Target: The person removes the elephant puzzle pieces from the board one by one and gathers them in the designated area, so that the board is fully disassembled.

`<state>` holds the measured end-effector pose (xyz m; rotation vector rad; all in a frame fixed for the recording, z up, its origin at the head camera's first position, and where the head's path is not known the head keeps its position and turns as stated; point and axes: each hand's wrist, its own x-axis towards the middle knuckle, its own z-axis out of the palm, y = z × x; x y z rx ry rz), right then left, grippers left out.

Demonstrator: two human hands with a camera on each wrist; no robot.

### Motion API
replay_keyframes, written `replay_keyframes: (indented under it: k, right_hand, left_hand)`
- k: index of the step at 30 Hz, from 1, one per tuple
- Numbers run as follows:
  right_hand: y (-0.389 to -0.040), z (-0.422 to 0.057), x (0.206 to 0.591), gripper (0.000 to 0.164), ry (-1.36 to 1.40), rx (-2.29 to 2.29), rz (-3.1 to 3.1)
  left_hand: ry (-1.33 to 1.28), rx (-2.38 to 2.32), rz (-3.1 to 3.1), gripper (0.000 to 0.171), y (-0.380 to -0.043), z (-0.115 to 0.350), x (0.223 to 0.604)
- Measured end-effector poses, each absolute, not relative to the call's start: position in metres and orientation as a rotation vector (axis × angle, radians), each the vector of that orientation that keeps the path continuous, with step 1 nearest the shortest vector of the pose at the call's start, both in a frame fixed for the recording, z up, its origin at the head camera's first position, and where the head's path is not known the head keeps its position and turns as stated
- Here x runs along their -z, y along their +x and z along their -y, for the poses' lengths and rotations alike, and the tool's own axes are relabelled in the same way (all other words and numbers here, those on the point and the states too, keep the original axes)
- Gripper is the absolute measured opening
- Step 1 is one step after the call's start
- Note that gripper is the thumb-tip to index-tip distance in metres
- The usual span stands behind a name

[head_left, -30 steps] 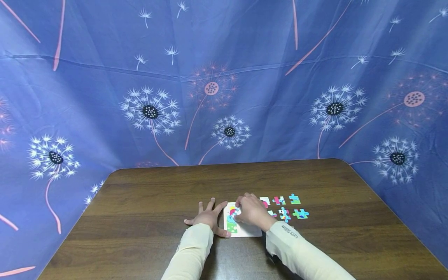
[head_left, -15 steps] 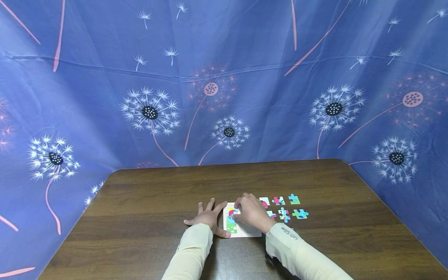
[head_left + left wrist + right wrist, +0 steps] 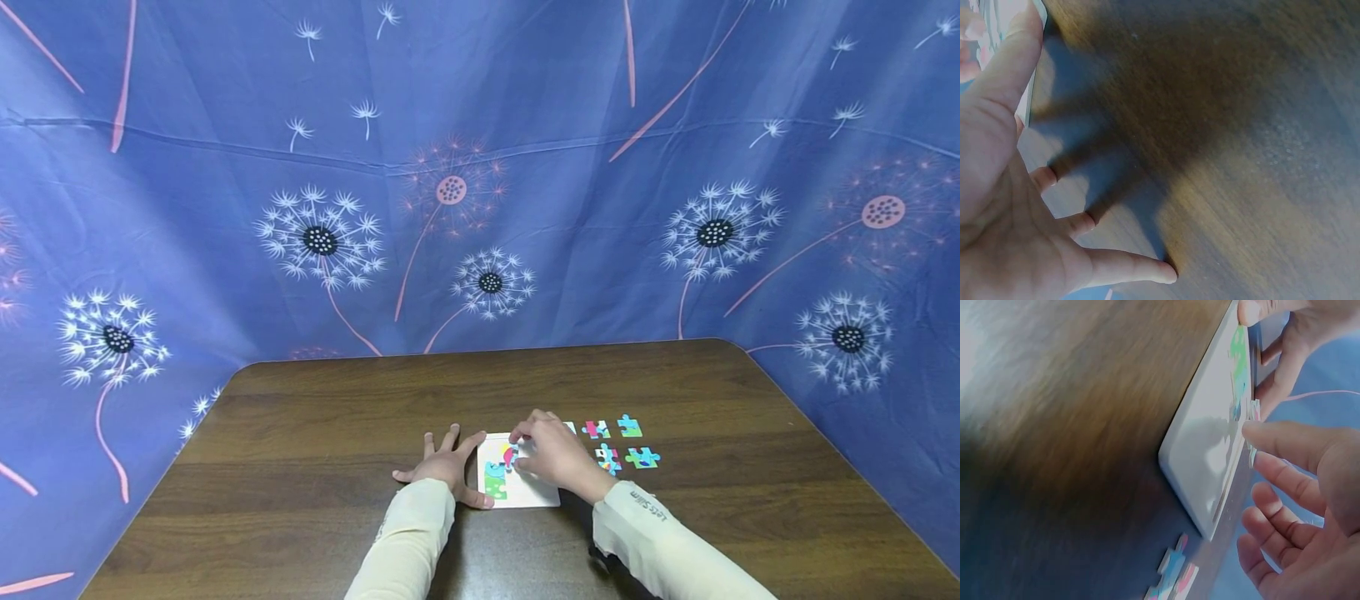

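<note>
A white puzzle tray (image 3: 536,498) lies on the table, with blue-and-green jigsaw pieces (image 3: 495,483) fitted along its lower left. My left hand (image 3: 446,468) is spread flat at the tray's left side, its thumb on the near corner and index finger by the far corner. Over the tray, my right hand (image 3: 553,454) pinches a red, yellow and blue jigsaw piece (image 3: 511,457) between thumb and index finger. In the right wrist view this jigsaw piece (image 3: 1255,411) stands partly hidden behind the thumb, close over the tray's surface. The other right fingers are loosely curled.
Right of the tray, loose jigsaw pieces lie in two rows: a red one (image 3: 596,429), a green-and-blue one (image 3: 629,426), a blue one (image 3: 607,458) and a green one (image 3: 643,457). My right hand hides others. The wooden table (image 3: 337,417) meets a blue dandelion-print cloth (image 3: 570,275) behind.
My right hand has moved slightly right, taking the red-and-yellow piece away from the tray's upper left, where white now shows. My left hand stays in place.
</note>
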<state>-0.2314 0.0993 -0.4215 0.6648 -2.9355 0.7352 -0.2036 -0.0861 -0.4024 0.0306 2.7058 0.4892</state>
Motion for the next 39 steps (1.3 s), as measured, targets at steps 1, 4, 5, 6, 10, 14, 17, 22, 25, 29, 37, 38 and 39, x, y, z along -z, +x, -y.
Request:
replay_keyframes:
  k: [1, 4, 5, 6, 10, 14, 17, 22, 25, 29, 37, 38, 39]
  right_hand:
    - [-0.231, -0.101, 0.422, 0.025, 0.667, -0.735, 2.936]
    - [-0.229, -0.107, 0.421, 0.025, 0.685, -0.708, 2.934]
    - [-0.229, -0.109, 0.421, 0.026, 0.682, -0.705, 2.941]
    - [-0.228, -0.111, 0.42, 0.026, 0.674, -0.704, 2.948]
    - [-0.226, -0.117, 0.418, 0.026, 0.628, -0.719, 2.974]
    - [-0.223, -0.124, 0.416, 0.026, 0.599, -0.729, 2.996]
    - [-0.221, -0.13, 0.415, 0.026, 0.595, -0.737, 3.001]
    - [-0.217, -0.143, 0.413, 0.026, 0.643, -0.737, 2.965]
    - [-0.217, -0.152, 0.412, 0.026, 0.673, -0.729, 2.945]
    - [-0.216, -0.162, 0.412, 0.026, 0.662, -0.747, 2.945]
    - [-0.211, -0.179, 0.413, 0.027, 0.612, -0.763, 2.986]
    - [-0.21, -0.181, 0.413, 0.027, 0.61, -0.768, 2.996]
    - [-0.209, -0.183, 0.414, 0.027, 0.613, -0.767, 3.001]
  left_hand:
    - [0.031, -0.494, -2.705, 0.099, -0.204, 0.086, 0.403]
    - [0.03, -0.511, -2.704, 0.1, -0.204, 0.086, 0.404]
    - [0.03, -0.512, -2.704, 0.1, -0.204, 0.087, 0.405]
    - [0.032, -0.512, -2.704, 0.1, -0.205, 0.087, 0.406]
    - [0.041, -0.513, -2.702, 0.101, -0.207, 0.087, 0.411]
    - [0.044, -0.506, -2.7, 0.101, -0.208, 0.087, 0.411]
    - [0.045, -0.498, -2.701, 0.1, -0.207, 0.087, 0.41]
    - [0.047, -0.511, -2.708, 0.1, -0.208, 0.087, 0.411]
    - [0.053, -0.509, -2.714, 0.1, -0.209, 0.088, 0.412]
    - [0.056, -0.49, -2.715, 0.099, -0.207, 0.089, 0.41]
    - [0.068, -0.502, -2.711, 0.098, -0.205, 0.087, 0.405]
    - [0.067, -0.505, -2.709, 0.099, -0.205, 0.088, 0.406]
    - [0.064, -0.507, -2.708, 0.099, -0.206, 0.088, 0.407]
